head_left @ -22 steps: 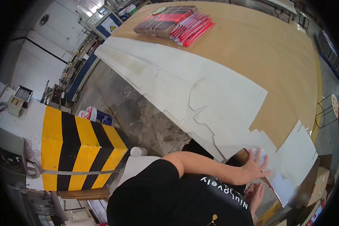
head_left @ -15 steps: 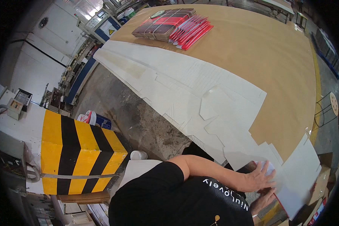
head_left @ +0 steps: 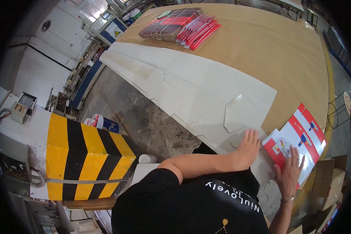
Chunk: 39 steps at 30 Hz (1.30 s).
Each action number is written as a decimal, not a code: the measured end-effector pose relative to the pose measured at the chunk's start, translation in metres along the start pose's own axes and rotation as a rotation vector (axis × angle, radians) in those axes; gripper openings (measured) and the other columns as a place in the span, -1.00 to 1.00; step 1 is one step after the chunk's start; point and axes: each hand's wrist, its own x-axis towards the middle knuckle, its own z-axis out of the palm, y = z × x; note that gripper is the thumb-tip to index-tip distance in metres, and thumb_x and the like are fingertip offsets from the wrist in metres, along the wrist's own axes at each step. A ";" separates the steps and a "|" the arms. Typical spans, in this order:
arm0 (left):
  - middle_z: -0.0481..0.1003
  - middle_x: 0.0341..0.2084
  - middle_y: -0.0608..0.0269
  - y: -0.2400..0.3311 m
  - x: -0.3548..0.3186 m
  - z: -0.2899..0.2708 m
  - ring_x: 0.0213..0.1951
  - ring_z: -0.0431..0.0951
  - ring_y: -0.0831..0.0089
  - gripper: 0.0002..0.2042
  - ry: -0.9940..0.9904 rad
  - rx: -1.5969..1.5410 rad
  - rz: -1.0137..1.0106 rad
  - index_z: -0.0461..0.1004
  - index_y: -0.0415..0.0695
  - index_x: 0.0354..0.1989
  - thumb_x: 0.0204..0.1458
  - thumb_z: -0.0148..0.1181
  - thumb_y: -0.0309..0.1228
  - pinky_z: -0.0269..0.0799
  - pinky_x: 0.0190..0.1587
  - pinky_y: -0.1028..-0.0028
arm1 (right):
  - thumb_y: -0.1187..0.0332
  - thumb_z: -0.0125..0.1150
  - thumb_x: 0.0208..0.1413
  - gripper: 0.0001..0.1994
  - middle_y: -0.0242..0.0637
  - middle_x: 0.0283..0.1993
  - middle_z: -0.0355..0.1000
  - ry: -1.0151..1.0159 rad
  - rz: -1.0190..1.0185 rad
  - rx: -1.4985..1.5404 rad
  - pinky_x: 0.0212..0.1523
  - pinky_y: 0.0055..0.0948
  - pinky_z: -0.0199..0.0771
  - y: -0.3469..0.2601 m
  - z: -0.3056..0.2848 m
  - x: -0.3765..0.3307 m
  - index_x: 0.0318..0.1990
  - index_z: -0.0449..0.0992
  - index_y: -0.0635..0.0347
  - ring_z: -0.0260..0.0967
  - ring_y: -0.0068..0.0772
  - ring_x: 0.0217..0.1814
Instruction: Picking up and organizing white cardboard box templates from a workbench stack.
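Note:
My left hand (head_left: 248, 149) lies flat, fingers spread, on the near end of a long overlapping row of white die-cut cardboard sheets (head_left: 206, 84) along the edge of a brown table (head_left: 277, 50). My right hand (head_left: 289, 173) rests palm down, fingers apart, on a red and white printed flat carton (head_left: 300, 140) lying face up at the row's near end. Neither hand grips anything.
A strapped bundle of dark red cartons (head_left: 169, 25) and a fan of red cartons (head_left: 201, 31) lie at the table's far end. A yellow and black striped post (head_left: 85, 156) stands at left. Cardboard boxes (head_left: 331, 183) sit at lower right. Machines (head_left: 109, 27) stand at the back.
The sheet under my right hand showed its white side before; now its red printed face is up. My left hand has moved onto the white sheets beside it.

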 end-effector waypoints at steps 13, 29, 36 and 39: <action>0.46 0.10 -0.04 -0.027 0.010 -0.037 0.02 0.53 0.01 -0.63 -0.207 -0.441 0.469 0.51 -0.16 0.07 0.07 0.09 -0.40 0.50 -0.07 0.10 | -0.05 -0.07 0.32 -0.50 -0.08 0.54 0.04 0.189 -0.196 -0.165 0.53 0.19 -0.20 0.040 0.021 -0.051 0.34 0.36 -0.17 -0.06 0.10 0.58; 0.55 -0.21 0.12 -0.018 0.051 0.023 -0.17 0.55 0.11 -0.56 0.153 -0.470 0.260 0.42 -0.12 -0.23 -0.17 0.45 -0.13 0.43 -0.19 0.18 | 0.31 0.42 -0.08 -0.38 -0.14 0.29 0.32 0.016 -0.101 0.033 0.47 0.14 0.04 0.027 0.026 -0.049 0.24 0.47 -0.14 0.12 0.07 0.44; 0.40 0.02 0.18 -0.017 -0.019 0.006 0.00 0.38 0.24 -0.43 0.598 -0.023 0.243 0.33 -0.14 0.29 0.05 0.15 -0.30 0.19 0.15 -0.12 | 0.42 0.33 0.00 -0.43 -0.07 0.31 0.34 0.223 -0.263 -0.143 0.34 0.06 0.30 0.048 0.041 -0.059 0.25 0.45 -0.02 0.25 0.14 0.38; 0.45 -0.02 0.17 -0.032 -0.019 -0.022 -0.01 0.44 0.23 -0.53 0.522 -0.055 0.140 0.44 -0.14 0.18 0.04 0.15 -0.32 0.17 0.17 -0.17 | 0.44 0.35 -0.02 -0.42 -0.10 0.30 0.37 0.268 -0.272 -0.142 0.32 0.01 0.34 0.063 0.035 -0.059 0.24 0.46 -0.02 0.29 0.09 0.37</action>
